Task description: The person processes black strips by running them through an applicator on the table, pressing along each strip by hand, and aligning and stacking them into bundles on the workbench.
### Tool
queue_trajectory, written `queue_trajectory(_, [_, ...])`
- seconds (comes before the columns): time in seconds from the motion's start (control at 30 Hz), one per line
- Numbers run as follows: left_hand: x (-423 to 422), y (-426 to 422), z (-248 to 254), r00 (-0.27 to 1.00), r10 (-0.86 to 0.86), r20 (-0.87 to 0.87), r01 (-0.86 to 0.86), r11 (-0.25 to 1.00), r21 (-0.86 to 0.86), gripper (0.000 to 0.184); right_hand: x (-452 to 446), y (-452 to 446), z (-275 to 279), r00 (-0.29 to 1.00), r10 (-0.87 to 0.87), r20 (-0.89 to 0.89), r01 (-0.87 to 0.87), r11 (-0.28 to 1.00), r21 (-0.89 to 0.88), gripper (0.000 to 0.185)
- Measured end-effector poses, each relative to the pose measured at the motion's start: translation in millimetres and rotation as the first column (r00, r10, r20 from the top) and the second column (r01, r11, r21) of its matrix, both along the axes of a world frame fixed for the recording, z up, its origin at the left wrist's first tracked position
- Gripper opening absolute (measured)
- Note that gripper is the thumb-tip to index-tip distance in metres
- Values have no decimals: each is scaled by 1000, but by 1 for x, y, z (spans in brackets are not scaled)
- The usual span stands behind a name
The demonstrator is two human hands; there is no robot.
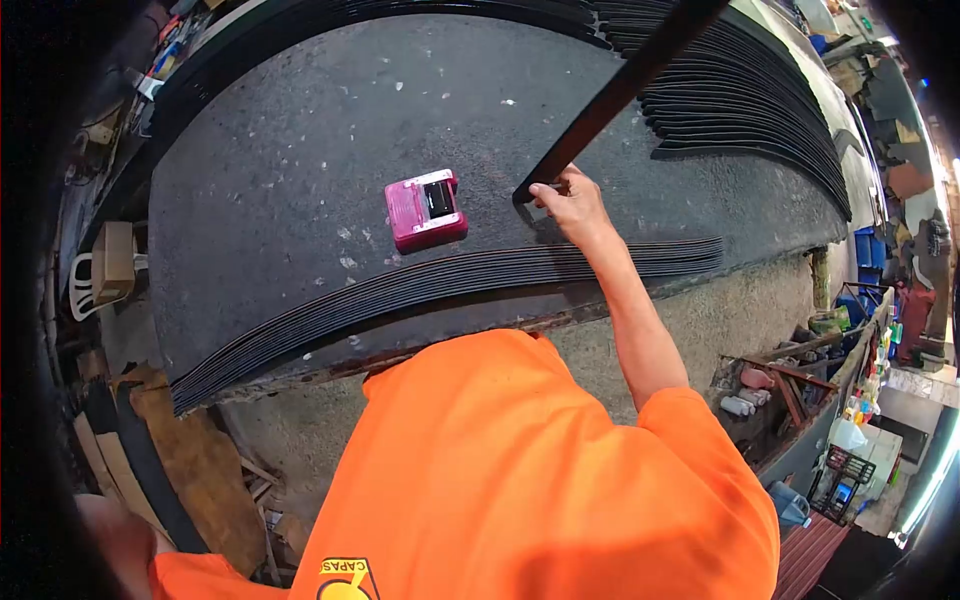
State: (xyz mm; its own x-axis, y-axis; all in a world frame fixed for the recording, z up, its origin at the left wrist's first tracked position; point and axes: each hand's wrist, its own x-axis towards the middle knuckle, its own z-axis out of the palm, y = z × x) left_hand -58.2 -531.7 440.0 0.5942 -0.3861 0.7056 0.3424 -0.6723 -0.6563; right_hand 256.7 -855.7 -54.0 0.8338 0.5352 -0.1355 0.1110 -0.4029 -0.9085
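My right hand (575,205) pinches the near end of a long black strip (625,88) between thumb and fingers. The strip slants up and away over the dark worktable (300,150) and leaves the top of the view. To the left of this hand lies a small magenta plastic device (425,210) with a black part in its window. A bundle of long thin black strips (420,285) lies along the table's near edge, passing below my right forearm. Of my left arm only the sleeve and a dim patch of skin show at lower left; the left hand is not visible.
Many more black strips (740,100) lie side by side at the table's far right, and others (400,12) along its far edge. A cardboard box (113,262) sits on a white chair at left. Crates, bottles and clutter stand on the right.
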Motion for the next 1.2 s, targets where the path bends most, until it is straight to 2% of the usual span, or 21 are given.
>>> queue_trajectory(0.03, [0,-3,-3,1000,3,-2,-3,1000,-8,49,2,0,-3,998,-27,-52,26,1000,-9,26])
queue_trajectory(0.13, [-3,-10,-9,1000,6,-13,-7,999,-32,49,6,4,1,998,-42,-47,41,999,-30,21])
queue_trajectory(0.17, [-4,-11,-11,1000,13,-16,-13,999,-38,49,-1,11,13,987,-80,-137,81,997,5,17])
queue_trajectory(0.27, [-7,-15,-18,1000,23,-20,-24,997,-67,49,-15,35,22,987,54,-149,-32,989,143,17])
queue_trajectory(0.3, [-8,-15,-18,1000,24,-20,-26,996,-80,49,-24,48,30,976,63,-206,-24,982,188,16])
queue_trajectory(0.43, [-12,-17,-23,999,31,-17,-32,994,-107,49,-32,86,19,969,195,-154,-153,956,249,15])
queue_trajectory(0.57, [-16,-18,-27,999,39,-11,-40,991,-124,48,-40,99,27,972,226,-60,-217,967,132,18])
queue_trajectory(0.67, [-20,-18,-29,999,47,-8,-47,989,-142,48,-34,92,20,973,232,-12,-228,964,139,17])
queue_trajectory(0.77, [-24,-17,-32,999,52,0,-51,986,-160,48,-25,82,26,969,243,40,-244,969,24,20])
queue_trajectory(0.87, [-27,-17,-36,999,55,4,-53,984,-172,48,-26,83,33,976,214,-34,-214,977,10,17])
queue_trajectory(0.97, [-29,-17,-39,998,57,6,-55,982,-182,48,-29,92,27,969,244,-46,-236,962,137,19])
queue_trajectory(1.07, [-32,-18,-42,998,57,9,-54,980,-191,48,-31,101,30,952,306,22,-306,947,95,18])
queue_trajectory(1.17, [-35,-17,-45,998,60,14,-56,976,-209,48,-38,105,47,964,265,-9,-264,964,22,17])
queue_trajectory(1.2, [-36,-17,-46,998,61,17,-56,976,-211,48,-36,104,43,961,275,7,-275,960,48,16])
